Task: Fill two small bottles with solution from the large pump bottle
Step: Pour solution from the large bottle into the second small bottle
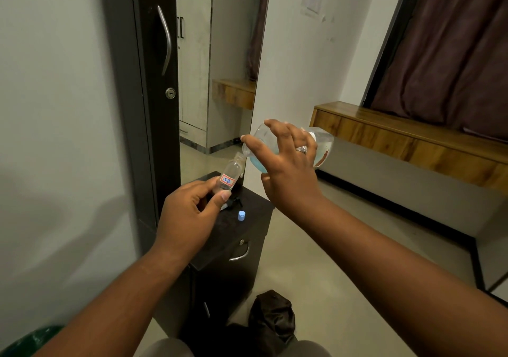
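Dark cabinet top (255,213), blue cap (241,216), left hand (189,216) pinching small bottle (230,176), right hand (288,164) gripping tilted large bottle (321,147)

A single wide-angle view looks out from the person's head, facing forward and tilted down. Both forearms reach up from the bottom edge, with the hands close in at mid-frame. Below and beyond them sits a dark cabinet (247,219), whose top is the surface. A mirror (220,68) and a wooden shelf (412,142) stand farther off. Straight edges bow toward the borders.
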